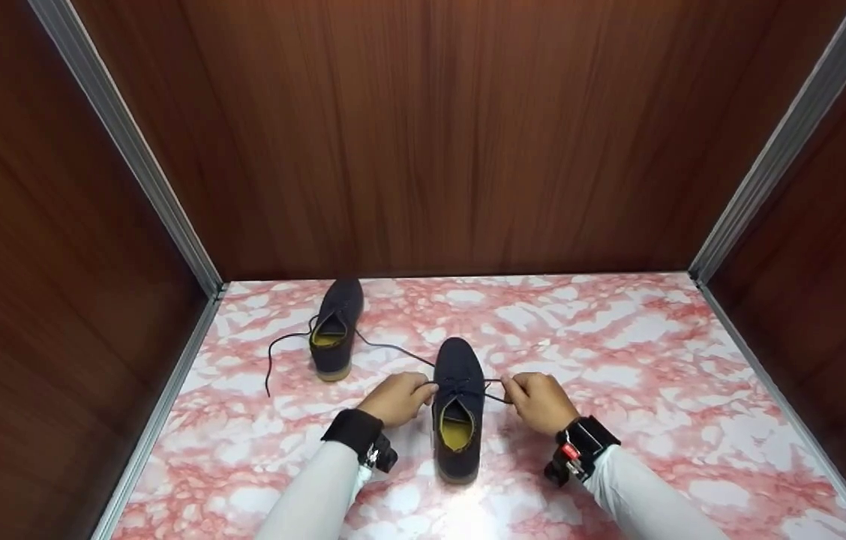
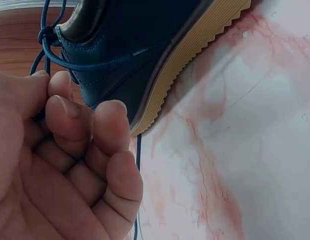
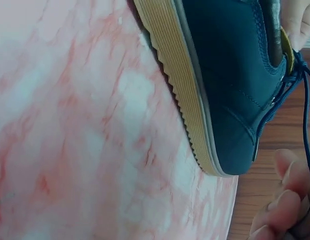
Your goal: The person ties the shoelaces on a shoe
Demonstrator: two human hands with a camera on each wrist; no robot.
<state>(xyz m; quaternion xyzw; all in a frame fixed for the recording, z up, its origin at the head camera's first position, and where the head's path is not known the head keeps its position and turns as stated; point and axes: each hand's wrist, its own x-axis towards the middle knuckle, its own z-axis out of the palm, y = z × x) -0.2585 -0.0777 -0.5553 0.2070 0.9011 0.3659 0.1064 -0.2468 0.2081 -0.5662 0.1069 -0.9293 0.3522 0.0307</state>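
A dark navy lace-up shoe (image 1: pixel 457 356) with a tan ridged sole (image 3: pixel 167 65) stands on the floor, toe pointing away. On its left side, my left hand (image 1: pixel 397 399) pinches a shoelace between thumb and forefinger, the other fingers curled. My right hand (image 1: pixel 543 403) pinches lace to the right of the shoe, and the strands stretch from the tongue to its fingertips. The laces cross in a knot (image 2: pixel 46 36) above the shoe opening. What exactly lies between the left fingertips is partly hidden.
A matching shoe (image 1: pixel 340 300) stands farther back on the left, its lace (image 1: pixel 284 339) trailing loose onto the floor. Another lace strand (image 1: pixel 397 348) lies between the two shoes. Brown wood-grain panels (image 1: pixel 453 135) with grey metal edging (image 1: pixel 160 187) enclose the red-and-white marbled floor (image 1: pixel 618 352).
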